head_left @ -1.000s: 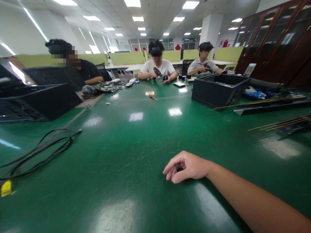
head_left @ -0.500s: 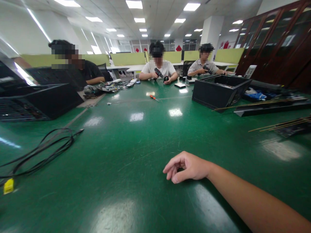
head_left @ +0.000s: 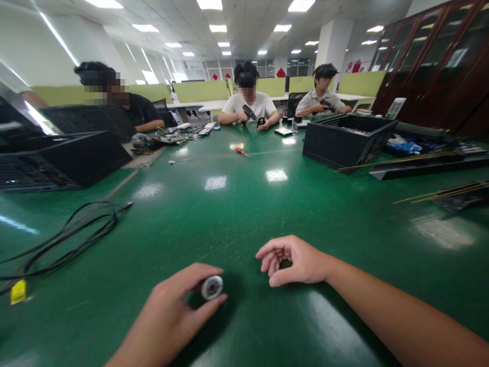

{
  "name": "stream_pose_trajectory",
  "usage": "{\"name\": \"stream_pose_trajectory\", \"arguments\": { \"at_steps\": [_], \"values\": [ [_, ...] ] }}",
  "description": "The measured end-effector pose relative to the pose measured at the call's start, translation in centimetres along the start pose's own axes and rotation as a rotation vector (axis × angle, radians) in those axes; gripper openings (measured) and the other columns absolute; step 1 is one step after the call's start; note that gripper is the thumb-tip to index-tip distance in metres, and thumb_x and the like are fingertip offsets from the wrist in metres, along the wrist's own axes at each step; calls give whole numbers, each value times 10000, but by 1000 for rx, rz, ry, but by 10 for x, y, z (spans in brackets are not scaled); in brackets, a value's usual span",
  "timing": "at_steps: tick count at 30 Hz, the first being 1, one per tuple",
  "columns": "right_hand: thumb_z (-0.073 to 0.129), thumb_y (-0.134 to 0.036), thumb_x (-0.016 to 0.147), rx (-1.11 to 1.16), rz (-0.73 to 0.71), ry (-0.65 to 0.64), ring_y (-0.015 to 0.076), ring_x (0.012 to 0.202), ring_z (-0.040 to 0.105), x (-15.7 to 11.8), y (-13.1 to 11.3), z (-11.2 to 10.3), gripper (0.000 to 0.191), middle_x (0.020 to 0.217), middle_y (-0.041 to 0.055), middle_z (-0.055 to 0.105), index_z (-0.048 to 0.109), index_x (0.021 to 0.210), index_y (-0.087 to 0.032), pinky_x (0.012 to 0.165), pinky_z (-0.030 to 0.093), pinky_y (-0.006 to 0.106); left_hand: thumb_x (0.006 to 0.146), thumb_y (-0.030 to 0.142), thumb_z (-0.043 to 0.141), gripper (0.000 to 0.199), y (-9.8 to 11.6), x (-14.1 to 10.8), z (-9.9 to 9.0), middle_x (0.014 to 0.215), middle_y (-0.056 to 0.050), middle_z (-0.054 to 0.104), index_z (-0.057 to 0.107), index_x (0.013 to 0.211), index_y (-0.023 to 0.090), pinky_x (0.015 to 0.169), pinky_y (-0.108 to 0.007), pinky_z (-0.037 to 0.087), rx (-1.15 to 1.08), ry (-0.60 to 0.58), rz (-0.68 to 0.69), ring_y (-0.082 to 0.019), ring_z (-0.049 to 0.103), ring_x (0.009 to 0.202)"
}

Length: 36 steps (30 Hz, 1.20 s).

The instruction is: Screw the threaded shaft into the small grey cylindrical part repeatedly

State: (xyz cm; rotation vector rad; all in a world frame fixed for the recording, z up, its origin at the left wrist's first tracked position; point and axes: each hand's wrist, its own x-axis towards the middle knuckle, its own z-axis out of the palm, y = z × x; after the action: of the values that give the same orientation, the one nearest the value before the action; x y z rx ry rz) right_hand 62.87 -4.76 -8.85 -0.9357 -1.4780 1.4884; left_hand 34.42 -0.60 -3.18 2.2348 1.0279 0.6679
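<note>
My left hand [head_left: 178, 308] has come in over the lower middle of the green table [head_left: 237, 214]. Its thumb and fingers are closed around a small round object [head_left: 212, 288] with a pale grey ring on its face and a dark centre; its exact kind I cannot make out. To the right, my right hand [head_left: 292, 261] rests loosely at the table top, fingers slightly curled and apart from the thumb, with nothing in it. A gap of bare table separates the two hands.
Looped black cables [head_left: 84, 229] with a yellow tag [head_left: 18, 292] lie at left. Black computer cases stand left [head_left: 76, 158] and right [head_left: 340, 142]. An orange screwdriver [head_left: 241, 152] lies farther off. Across the table sit three people, two holding drills. Thin rods [head_left: 439, 193] lie at right.
My left hand has entered from the bottom edge, holding the round object. My right hand has barely moved. The person at far right has drawn one arm in.
</note>
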Motion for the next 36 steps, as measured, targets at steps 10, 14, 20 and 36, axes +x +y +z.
{"name": "stream_pose_trajectory", "arguments": {
  "at_steps": [10,14,20,36],
  "values": [
    [953,-260,535,-67,-33,72,166,873,629,-1,-2,3,833,1103,55,668,580,1277,-210,722,517,267,703,203,797,257,25,47,58,821,21,708,654,916,208,656,-242,492,-127,-174,54,-150,649,712],
    [933,-259,564,-112,-71,185,192,931,620,-2,-1,5,763,1146,77,644,601,1249,-207,714,533,277,813,246,737,295,8,43,50,923,-10,720,708,1107,256,739,-264,496,-58,-134,226,-163,663,814],
    [807,-162,682,-325,-126,218,184,875,628,-5,-7,5,480,1023,47,662,666,1139,-203,762,529,307,821,218,750,279,-1,45,58,951,5,728,700,1092,262,761,-255,497,-101,-93,265,-153,674,844],
    [741,-127,731,-645,-311,323,145,714,630,-9,-13,11,237,815,7,698,718,958,-190,686,469,256,805,200,780,289,0,43,61,949,-17,729,697,1081,222,767,-255,513,-153,-11,371,-148,672,839]
  ]
}}
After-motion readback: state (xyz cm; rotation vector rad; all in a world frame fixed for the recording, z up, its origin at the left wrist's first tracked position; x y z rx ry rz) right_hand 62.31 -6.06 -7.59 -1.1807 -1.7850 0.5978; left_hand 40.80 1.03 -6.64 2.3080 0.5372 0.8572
